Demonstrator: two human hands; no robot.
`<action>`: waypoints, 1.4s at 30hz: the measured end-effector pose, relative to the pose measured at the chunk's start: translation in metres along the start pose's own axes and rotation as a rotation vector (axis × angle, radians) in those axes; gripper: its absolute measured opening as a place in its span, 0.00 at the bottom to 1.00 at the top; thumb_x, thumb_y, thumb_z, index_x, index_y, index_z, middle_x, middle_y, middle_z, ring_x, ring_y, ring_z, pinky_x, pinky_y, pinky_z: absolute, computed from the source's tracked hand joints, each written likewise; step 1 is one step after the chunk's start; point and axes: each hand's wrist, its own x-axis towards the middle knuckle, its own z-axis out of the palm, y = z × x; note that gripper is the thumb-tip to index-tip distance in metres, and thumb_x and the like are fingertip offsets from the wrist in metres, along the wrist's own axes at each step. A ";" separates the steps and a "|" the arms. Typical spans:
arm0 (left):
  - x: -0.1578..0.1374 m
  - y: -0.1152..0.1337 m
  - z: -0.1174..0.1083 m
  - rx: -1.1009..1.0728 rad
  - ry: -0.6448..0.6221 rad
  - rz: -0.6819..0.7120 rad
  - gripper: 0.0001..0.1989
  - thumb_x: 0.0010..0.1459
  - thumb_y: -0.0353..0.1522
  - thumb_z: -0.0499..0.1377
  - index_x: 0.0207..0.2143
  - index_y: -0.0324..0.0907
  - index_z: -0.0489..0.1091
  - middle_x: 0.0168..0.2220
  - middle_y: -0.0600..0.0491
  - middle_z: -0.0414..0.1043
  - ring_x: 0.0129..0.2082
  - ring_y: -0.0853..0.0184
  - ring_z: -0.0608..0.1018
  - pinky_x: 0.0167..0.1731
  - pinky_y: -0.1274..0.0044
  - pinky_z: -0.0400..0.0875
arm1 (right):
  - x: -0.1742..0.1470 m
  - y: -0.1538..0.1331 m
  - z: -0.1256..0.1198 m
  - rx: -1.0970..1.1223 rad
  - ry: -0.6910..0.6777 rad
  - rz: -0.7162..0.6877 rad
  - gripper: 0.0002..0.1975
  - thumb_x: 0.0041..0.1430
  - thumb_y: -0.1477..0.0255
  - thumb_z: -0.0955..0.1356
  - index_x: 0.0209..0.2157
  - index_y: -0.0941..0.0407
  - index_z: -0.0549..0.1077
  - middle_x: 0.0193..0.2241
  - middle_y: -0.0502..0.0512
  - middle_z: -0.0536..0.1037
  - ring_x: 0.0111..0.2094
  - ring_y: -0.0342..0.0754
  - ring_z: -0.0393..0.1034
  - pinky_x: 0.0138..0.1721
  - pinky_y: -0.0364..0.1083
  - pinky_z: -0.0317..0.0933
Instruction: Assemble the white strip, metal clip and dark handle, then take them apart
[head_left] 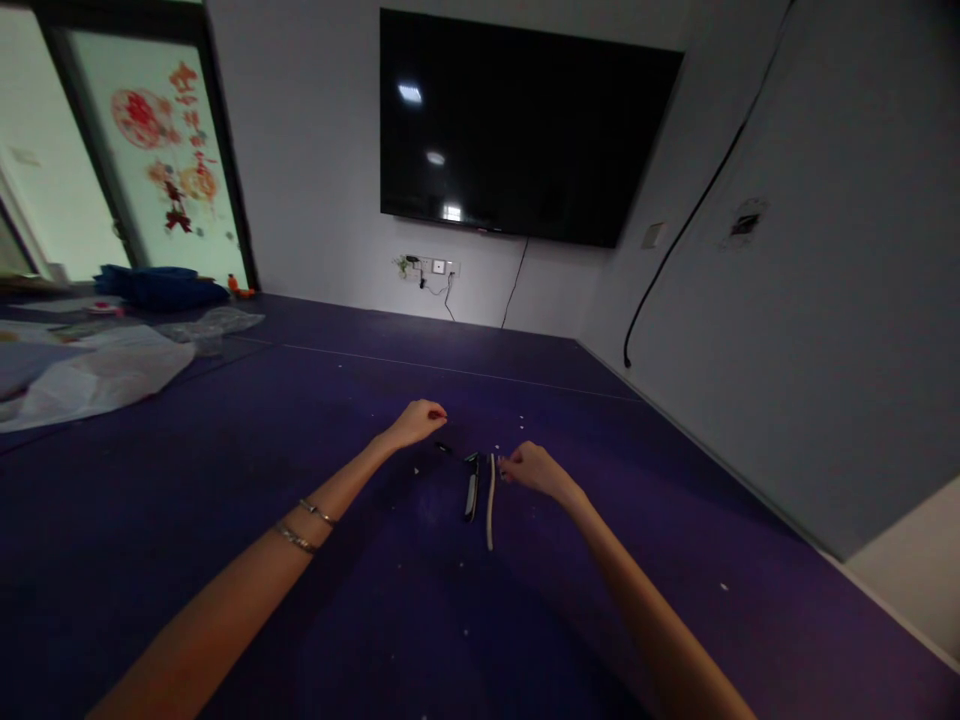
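Note:
My left hand (417, 423) is held above the purple surface with its fingers curled to a pinch; whatever it holds, if anything, is hidden. A small black piece (443, 447) lies just below it. My right hand (535, 468) is also pinched, with a tiny dark bit at its fingertips too small to name. Beside those fingertips lies a thin whitish strip (490, 510). Left of the strip, and apart from it, is a black and grey tool (472, 493) with a bent upper end, shaped much like a razor.
Small white scraps (724, 587) are scattered over the purple floor (420, 640). Clear plastic and white sheets (112, 375) lie at the left, with a dark blue cloth bundle (161, 288) behind. A black cable (675, 245) hangs down the right wall. A television (517, 130) is mounted ahead.

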 end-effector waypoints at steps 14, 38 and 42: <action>-0.015 -0.040 0.020 0.295 -0.162 0.302 0.11 0.55 0.32 0.56 0.41 0.42 0.73 0.40 0.50 0.74 0.42 0.65 0.72 0.44 0.74 0.63 | -0.004 0.054 -0.001 0.109 0.097 0.026 0.19 0.51 0.62 0.62 0.16 0.59 0.72 0.11 0.49 0.64 0.16 0.40 0.57 0.19 0.40 0.46; -0.027 -0.032 0.031 0.341 -0.027 0.373 0.14 0.61 0.30 0.46 0.33 0.39 0.72 0.33 0.49 0.73 0.38 0.66 0.70 0.42 0.74 0.64 | -0.006 0.049 -0.005 0.175 0.144 -0.013 0.19 0.53 0.63 0.61 0.17 0.59 0.71 0.13 0.49 0.67 0.16 0.39 0.58 0.19 0.39 0.49; -0.025 -0.026 0.030 0.321 0.029 0.329 0.14 0.61 0.31 0.47 0.35 0.39 0.72 0.34 0.48 0.73 0.39 0.66 0.71 0.42 0.74 0.65 | -0.006 0.046 -0.006 0.218 0.171 -0.019 0.19 0.53 0.62 0.61 0.19 0.60 0.72 0.14 0.50 0.68 0.17 0.39 0.60 0.19 0.39 0.51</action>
